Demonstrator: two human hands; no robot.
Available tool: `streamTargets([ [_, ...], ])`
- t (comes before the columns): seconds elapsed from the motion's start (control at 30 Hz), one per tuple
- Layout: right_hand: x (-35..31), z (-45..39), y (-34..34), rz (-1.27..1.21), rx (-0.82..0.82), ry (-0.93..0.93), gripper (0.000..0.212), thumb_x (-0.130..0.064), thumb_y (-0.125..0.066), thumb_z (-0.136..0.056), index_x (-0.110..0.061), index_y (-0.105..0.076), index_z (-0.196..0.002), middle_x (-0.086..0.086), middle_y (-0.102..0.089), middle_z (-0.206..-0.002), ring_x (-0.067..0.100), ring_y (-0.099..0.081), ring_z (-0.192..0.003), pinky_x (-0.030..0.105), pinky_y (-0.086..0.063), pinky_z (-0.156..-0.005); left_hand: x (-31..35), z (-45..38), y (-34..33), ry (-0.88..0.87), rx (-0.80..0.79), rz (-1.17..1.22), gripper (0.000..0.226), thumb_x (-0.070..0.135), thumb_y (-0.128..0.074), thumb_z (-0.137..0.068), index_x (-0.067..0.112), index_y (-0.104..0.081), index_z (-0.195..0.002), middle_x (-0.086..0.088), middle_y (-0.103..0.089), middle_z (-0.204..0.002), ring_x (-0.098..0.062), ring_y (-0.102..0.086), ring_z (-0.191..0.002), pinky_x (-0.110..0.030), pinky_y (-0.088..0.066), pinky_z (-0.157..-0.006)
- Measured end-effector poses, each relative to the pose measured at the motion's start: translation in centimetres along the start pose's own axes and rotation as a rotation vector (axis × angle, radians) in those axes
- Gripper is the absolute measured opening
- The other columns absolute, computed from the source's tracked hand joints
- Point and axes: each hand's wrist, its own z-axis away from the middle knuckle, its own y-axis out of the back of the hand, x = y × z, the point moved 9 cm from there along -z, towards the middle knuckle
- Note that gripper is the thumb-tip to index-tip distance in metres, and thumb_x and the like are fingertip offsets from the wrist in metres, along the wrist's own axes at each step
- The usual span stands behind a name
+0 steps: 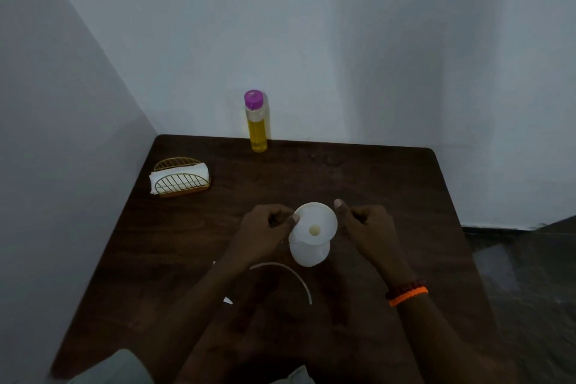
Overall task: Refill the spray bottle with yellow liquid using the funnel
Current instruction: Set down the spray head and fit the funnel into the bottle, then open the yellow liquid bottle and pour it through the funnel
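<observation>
A white funnel [316,221] sits in the neck of a white spray bottle [310,254] standing at the middle of the dark wooden table [389,184]. My left hand [265,231] pinches the funnel's left rim. My right hand [364,227] has its fingers curled, the thumb close to the funnel's right rim; contact is unclear. A clear bottle of yellow liquid [257,128] with a purple cap stands upright at the table's far edge against the wall. A curved white tube [290,271], apparently the sprayer's dip tube, lies on the table in front of the bottle; the sprayer head is mostly hidden behind my left forearm.
A gold wire napkin holder [179,179] with white napkins stands at the table's far left. Walls close in the table at the back and left. The table's right edge drops to a dark floor [523,274].
</observation>
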Motion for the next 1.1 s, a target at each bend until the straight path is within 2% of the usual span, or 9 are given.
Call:
streamTargets([
  [0.1, 0.1, -0.5, 0.6, -0.038, 0.014, -0.025, 0.067, -0.055, -0.053, -0.094, 0.006, -0.063, -0.068, 0.02, -0.065, -0.064, 0.025, -0.062, -0.055, 0.028, -0.051, -0.057, -0.1, -0.1, 0.2, 0.02, -0.009, 0.033, 0.02, 0.04, -0.062, -0.095, 0.026, -0.076, -0.1, 0.006, -0.076, -0.086, -0.007, -0.072, -0.076, -0.028, -0.061, -0.069],
  [0.37, 0.2, -4.5, 0.6, -0.048, -0.02, -0.067, 0.056, -0.058, -0.052, -0.093, -0.01, -0.073, -0.074, 0.002, -0.074, -0.066, 0.01, -0.07, -0.061, 0.029, -0.056, -0.065, -2.4, -2.7, 2.3, 0.133, 0.053, 0.002, 0.02, 0.046, -0.061, -0.094, 0.031, -0.073, -0.092, 0.003, -0.074, -0.081, -0.011, -0.072, -0.073, -0.031, -0.062, -0.068],
  [0.5, 0.0, -9.2, -1.4, -0.03, -0.107, -0.06, 0.051, -0.055, -0.055, -0.093, -0.01, -0.074, -0.079, 0.004, -0.075, -0.068, 0.014, -0.072, -0.062, 0.038, -0.061, -0.071, -4.7, -6.6, 5.2, 0.195, 0.119, -0.065, 0.026, 0.046, -0.062, -0.093, 0.026, -0.069, -0.107, 0.002, -0.072, -0.092, -0.012, -0.071, -0.084, -0.031, -0.062, -0.073],
  [0.6, -0.6, -13.6, -3.4, 0.101, -0.15, 0.043, 0.05, -0.056, -0.059, -0.089, -0.012, -0.074, -0.073, 0.003, -0.073, -0.066, 0.01, -0.069, -0.061, 0.038, -0.06, -0.069, -6.1, -10.5, 7.5, 0.233, 0.208, -0.141, 0.047, 0.052, -0.064, -0.088, 0.023, -0.061, -0.126, 0.002, -0.068, -0.111, -0.012, -0.067, -0.096, -0.035, -0.059, -0.087],
  [0.7, -1.7, -18.1, -5.9, 0.223, -0.197, 0.123, 0.051, -0.065, -0.063, -0.077, -0.018, -0.076, -0.092, -0.001, -0.074, -0.088, 0.009, -0.069, -0.08, 0.031, -0.056, -0.074, -5.4, -14.1, 10.0, 0.23, 0.334, -0.211, 0.062, 0.042, -0.07, -0.089, 0.014, -0.05, -0.14, -0.001, -0.066, -0.117, -0.012, -0.06, -0.104, -0.025, -0.045, -0.087],
  [0.77, -2.8, -20.7, -7.8, 0.262, -0.221, 0.16, 0.054, -0.058, -0.07, -0.076, -0.017, -0.072, -0.111, 0.002, -0.071, -0.107, 0.015, -0.067, -0.098, 0.027, -0.052, -0.083, -3.9, -16.4, 11.6, 0.18, 0.409, -0.226, 0.07, 0.041, -0.073, -0.087, 0.011, -0.047, -0.143, -0.006, -0.065, -0.12, -0.012, -0.058, -0.102, -0.024, -0.042, -0.082],
  [0.87, -4.8, -23.8, -11.0, 0.242, -0.274, 0.198, 0.056, -0.04, -0.077, -0.08, -0.01, -0.062, -0.125, 0.007, -0.067, -0.115, 0.02, -0.064, -0.106, 0.024, -0.046, -0.085, -2.3, -19.5, 13.5, 0.078, 0.488, -0.182, 0.078, 0.041, -0.081, -0.079, 0.008, -0.047, -0.141, -0.008, -0.064, -0.124, -0.014, -0.061, -0.102, -0.021, -0.047, -0.079],
  [0.97, -6.7, -26.0, -14.1, 0.237, -0.318, 0.226, 0.063, -0.035, -0.078, -0.081, -0.008, -0.056, -0.133, 0.013, -0.066, -0.121, 0.026, -0.063, -0.111, 0.031, -0.05, -0.093, -0.8, -21.9, 14.5, -0.023, 0.534, -0.17, 0.078, 0.045, -0.084, -0.073, 0.008, -0.052, -0.135, -0.007, -0.064, -0.126, -0.019, -0.064, -0.107, -0.029, -0.056, -0.084],
  [1.1, -9.4, -27.5, -16.5, 0.208, -0.305, 0.327, 0.061, -0.02, -0.075, -0.084, 0.0, -0.051, -0.136, 0.019, -0.061, -0.129, 0.031, -0.06, -0.117, 0.04, -0.051, -0.098, 0.4, -23.3, 14.5, -0.099, 0.579, -0.19, 0.068, 0.053, -0.081, -0.073, 0.011, -0.059, -0.123, -0.004, -0.067, -0.117, -0.018, -0.063, -0.104, -0.034, -0.055, -0.088],
])
